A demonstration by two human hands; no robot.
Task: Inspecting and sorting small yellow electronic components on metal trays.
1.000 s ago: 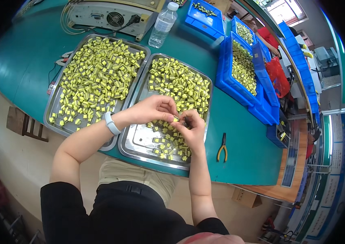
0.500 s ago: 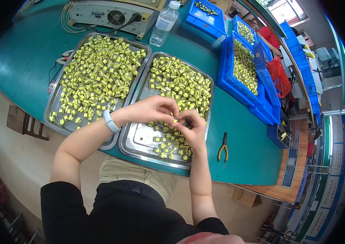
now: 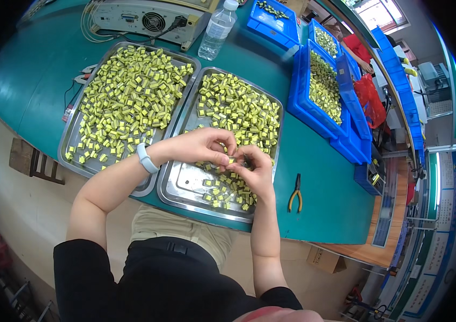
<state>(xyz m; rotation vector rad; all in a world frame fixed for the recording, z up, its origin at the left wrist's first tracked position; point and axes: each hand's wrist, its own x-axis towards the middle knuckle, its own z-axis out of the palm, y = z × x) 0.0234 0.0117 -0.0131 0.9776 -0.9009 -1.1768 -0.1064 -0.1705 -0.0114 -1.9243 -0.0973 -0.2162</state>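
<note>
Both hands meet above the right metal tray (image 3: 185,197), fingertips nearly touching. My left hand (image 3: 206,146) pinches a small yellow-and-dark block component (image 3: 232,160), which looks like a tiny transformer. From the other side, the thumb and fingers of my right hand (image 3: 257,170) close on the same component. Something dark shows inside the curl of the right fingers, too hidden to make out. Loose yellow components (image 3: 239,107) of the same kind heap the far part of this tray, and a smaller scatter lies below my hands.
A second metal tray (image 3: 62,150) full of such components stands to the left. Pliers (image 3: 295,194) with yellow handles lie on the green table at right. A water bottle (image 3: 218,31) and a grey instrument (image 3: 147,20) stand behind. Blue bins (image 3: 299,102) hold more components; another person's arm (image 3: 361,61) shows beyond.
Hardly anything differs. Both hands stay in the same place over the right tray, with the fingers shifting only slightly around the component.
</note>
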